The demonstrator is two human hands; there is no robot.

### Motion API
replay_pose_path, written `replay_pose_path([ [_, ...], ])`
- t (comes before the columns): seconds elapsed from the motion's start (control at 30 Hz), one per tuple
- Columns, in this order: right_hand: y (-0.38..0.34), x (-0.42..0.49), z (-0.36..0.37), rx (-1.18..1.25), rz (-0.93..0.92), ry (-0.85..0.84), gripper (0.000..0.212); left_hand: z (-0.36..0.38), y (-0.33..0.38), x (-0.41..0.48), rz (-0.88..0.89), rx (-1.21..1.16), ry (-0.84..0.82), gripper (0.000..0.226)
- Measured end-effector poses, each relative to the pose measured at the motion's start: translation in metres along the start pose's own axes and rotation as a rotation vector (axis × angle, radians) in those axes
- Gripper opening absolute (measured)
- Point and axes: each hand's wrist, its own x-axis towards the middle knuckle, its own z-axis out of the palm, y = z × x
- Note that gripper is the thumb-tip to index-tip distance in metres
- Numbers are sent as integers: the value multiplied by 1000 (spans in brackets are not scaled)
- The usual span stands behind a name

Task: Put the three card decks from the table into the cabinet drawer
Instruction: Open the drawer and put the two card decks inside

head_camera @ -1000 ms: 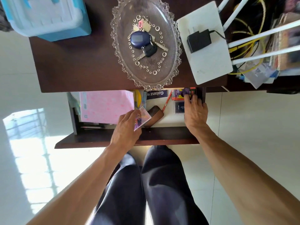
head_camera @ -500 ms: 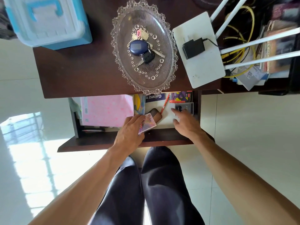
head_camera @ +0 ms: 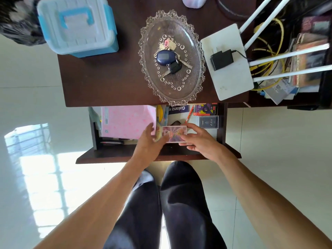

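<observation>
Both your forearms reach forward from the near edge and converge over the open drawer (head_camera: 221,126). Your left hand (head_camera: 149,141) comes in from the near left, wrist roughly straight, fingers curled round the left end of the pink card deck (head_camera: 175,134) with the thumb lying along its near side. Your right hand (head_camera: 199,139) comes in from the near right, wrist bent slightly inward, fingertips (head_camera: 190,127) hooked over the deck's far right corner and the thumb pressed at its near edge. So both hands pinch the same deck, one at each end, and it lies flat and face up between them, above the middle of the drawer, just beside the pink box (head_camera: 128,121) on its left. Whether the deck rests on the drawer's contents or is held clear of them you cannot tell from here.

A dark blue deck (head_camera: 208,122) sits in the drawer's far right corner, with an orange and purple deck (head_camera: 204,109) just beyond it, partly under the tabletop (head_camera: 107,83).
</observation>
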Motion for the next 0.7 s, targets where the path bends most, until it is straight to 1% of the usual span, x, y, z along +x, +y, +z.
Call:
replay_pose_path([
  [0.03,-1,-2,1,0,-2,-2,37,-1,1,1,-125,-161,-36,67],
  [0.07,-1,-3,3,-8,-7,-5,39,-3,2,2,-202,-269,-71,57],
  [0.13,-3,-9,8,-54,-24,-1,47,-5,1,1,-241,-322,-99,40],
  [0.17,-5,-14,10,-133,-51,17,54,-6,1,0,-245,-327,-96,35],
  [0.2,-6,-18,14,-293,-112,60,63,-6,1,0,-247,-327,-93,32],
  [0.27,-6,-23,22,-804,-334,174,77,-4,1,0,-232,-294,-87,28],
  [0.3,-7,-25,27,-1034,-462,206,78,-2,2,0,-215,-258,-91,25],
  [0.33,-8,-27,33,-1194,-565,209,77,0,3,1,-192,-223,-100,23],
  [0.37,-9,-28,36,-1300,-635,200,74,3,4,2,-164,-197,-111,20],
  [0.43,-9,-26,39,-1446,-721,211,66,9,3,2,-113,-174,-133,19],
  [0.5,-8,-23,37,-1529,-752,245,59,16,1,4,-92,-172,-152,18],
  [0.57,-7,-17,32,-1567,-720,242,51,25,-2,8,-77,-164,-153,18],
  [0.63,-5,-11,22,-1594,-640,250,46,33,-5,9,-68,-71,-120,23],
  [0.7,-1,-3,8,-1595,-560,275,45,37,-13,10,-56,77,-91,27],
])
